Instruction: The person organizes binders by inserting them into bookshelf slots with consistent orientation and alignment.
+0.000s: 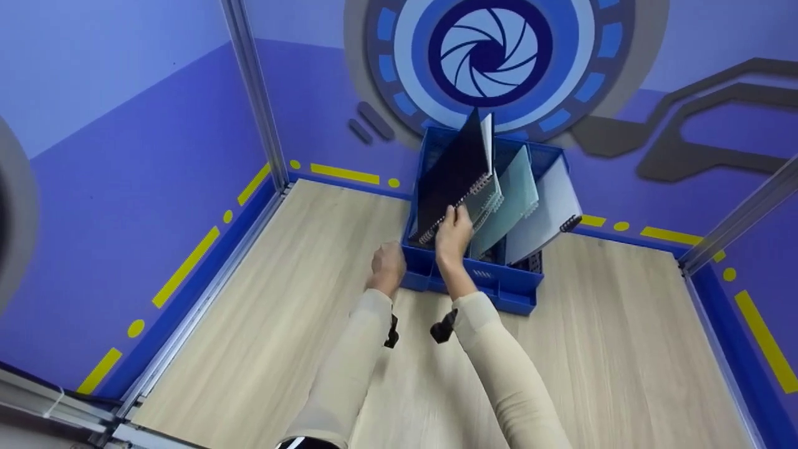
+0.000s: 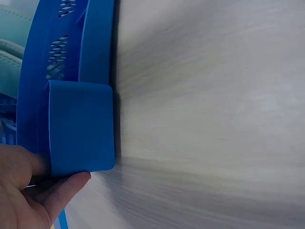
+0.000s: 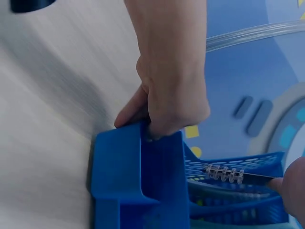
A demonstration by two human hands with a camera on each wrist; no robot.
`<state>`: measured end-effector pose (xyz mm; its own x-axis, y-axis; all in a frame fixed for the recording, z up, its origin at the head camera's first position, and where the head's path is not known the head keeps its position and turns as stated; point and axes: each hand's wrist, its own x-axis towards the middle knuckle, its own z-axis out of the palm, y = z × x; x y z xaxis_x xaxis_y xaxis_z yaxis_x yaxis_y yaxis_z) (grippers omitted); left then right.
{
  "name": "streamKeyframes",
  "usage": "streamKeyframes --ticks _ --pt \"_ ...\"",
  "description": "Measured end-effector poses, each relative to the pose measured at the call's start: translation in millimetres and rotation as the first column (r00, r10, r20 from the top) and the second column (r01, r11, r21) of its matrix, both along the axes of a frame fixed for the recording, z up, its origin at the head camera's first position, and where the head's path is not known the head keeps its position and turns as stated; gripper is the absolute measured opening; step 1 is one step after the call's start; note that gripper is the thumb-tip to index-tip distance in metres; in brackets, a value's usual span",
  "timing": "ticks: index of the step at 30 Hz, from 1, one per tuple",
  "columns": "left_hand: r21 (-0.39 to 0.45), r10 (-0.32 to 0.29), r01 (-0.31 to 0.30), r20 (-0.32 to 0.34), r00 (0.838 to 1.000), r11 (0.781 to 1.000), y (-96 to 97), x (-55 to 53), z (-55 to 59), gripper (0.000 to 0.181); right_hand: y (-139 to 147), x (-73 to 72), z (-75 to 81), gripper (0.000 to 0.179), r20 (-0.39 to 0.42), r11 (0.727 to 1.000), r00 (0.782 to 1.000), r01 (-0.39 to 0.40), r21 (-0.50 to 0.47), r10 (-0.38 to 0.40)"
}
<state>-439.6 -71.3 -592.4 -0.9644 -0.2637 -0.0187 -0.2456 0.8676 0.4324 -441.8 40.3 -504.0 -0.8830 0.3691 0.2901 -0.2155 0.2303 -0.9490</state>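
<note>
A blue plastic desk organizer (image 1: 514, 298) with upright compartments stands against the back wall. My left hand (image 1: 388, 268) grips its front left corner. In the left wrist view, the thumb of that hand (image 2: 21, 188) lies outside the small front pocket (image 2: 82, 129), while other fingertips are hidden behind the wall. My right hand (image 1: 454, 236) pinches the coiled edge of a black spiral notebook (image 1: 452, 171), tilted in the leftmost compartment. Right of it stand a pale green spiral notebook (image 1: 512, 193) and a white one with a black coil (image 1: 545, 206).
The organizer rests on a light wood tabletop (image 1: 611, 349). Blue printed panels (image 1: 156, 125) rise at the back and both sides, joined by metal corner posts (image 1: 255, 93). Another notebook (image 1: 480, 206) shows partly behind the black one.
</note>
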Motion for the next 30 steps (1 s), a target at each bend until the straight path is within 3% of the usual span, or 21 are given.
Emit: streamKeyframes --ticks 8,15,21,25,30 --pt "-0.029 -0.003 0.003 -0.001 1.0 1.0 6.9 -1.7 0.5 0.03 -11.4 -18.9 -6.1 0.021 -0.007 0.994 0.997 0.083 0.076 -0.083" --pt "-0.006 0.014 -0.014 0.006 1.0 1.0 2.7 -0.8 3.6 0.027 -5.8 -16.6 0.0 0.024 -0.04 0.993 0.993 0.114 0.033 -0.113" --pt "-0.003 -0.001 0.001 0.039 0.999 1.0 -1.7 -8.9 2.7 0.026 -3.6 -20.6 7.8 0.033 -0.043 0.994 0.994 0.105 -0.013 -0.105" --pt "-0.025 0.009 -0.008 0.022 1.0 1.0 0.2 -9.3 0.9 0.025 -11.1 -29.4 -1.5 0.032 -0.004 0.994 0.994 0.107 -0.01 -0.107" --pt "-0.048 0.027 -0.026 0.014 1.0 0.998 4.7 -5.0 -3.1 0.025 -25.3 -35.0 -27.7 0.039 0.097 0.994 0.992 0.087 -0.068 -0.08"
